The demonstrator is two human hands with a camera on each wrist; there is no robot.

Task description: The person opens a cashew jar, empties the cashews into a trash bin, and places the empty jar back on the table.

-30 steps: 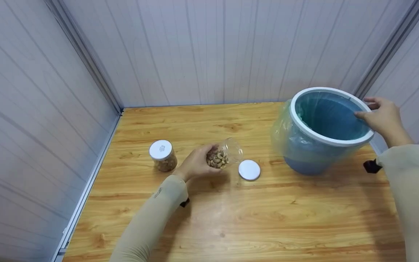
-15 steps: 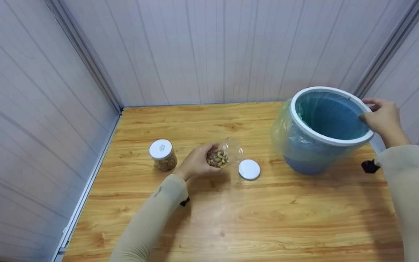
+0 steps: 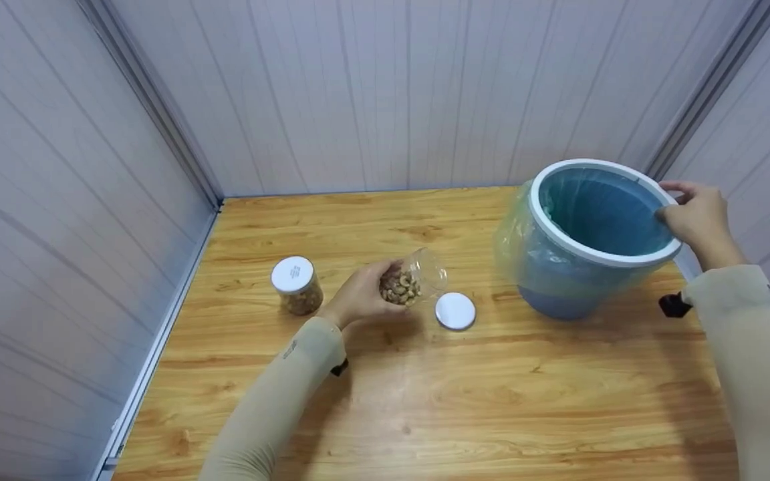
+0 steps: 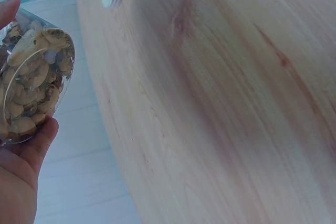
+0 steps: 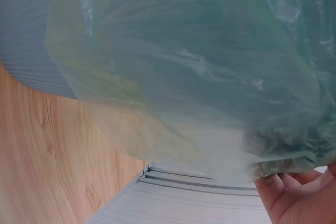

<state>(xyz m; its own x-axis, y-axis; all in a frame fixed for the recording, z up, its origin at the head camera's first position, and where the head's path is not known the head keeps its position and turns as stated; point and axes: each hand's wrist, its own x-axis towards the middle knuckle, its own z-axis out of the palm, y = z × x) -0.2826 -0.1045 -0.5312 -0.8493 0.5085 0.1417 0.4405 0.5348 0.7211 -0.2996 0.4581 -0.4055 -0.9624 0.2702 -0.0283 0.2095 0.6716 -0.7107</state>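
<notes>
In the head view, my left hand (image 3: 361, 295) grips a clear open jar (image 3: 430, 272) of cashews (image 3: 400, 288). The jar lies on a slant, mouth to the right, with the nuts gathered towards its base. Seen in the left wrist view, thumb and fingers wrap its sides. A white lid (image 3: 455, 311) lies flat on the table, just right of the jar. My right hand (image 3: 700, 220) pinches the white rim (image 3: 582, 252) of a blue waste bin (image 3: 559, 300) at its right side. A thin green bin bag (image 3: 517, 244) lines it and hangs over the outside.
Left of my left hand stands a second jar (image 3: 301, 297), also holding nuts, capped with a white lid (image 3: 293, 274). The wooden table (image 3: 425, 407) meets pale panelled walls (image 3: 371, 100) at the back and sides.
My right thumb has drawn in against the bin's rim. The left hand and its jar have barely moved; the head view has shifted slightly.
</notes>
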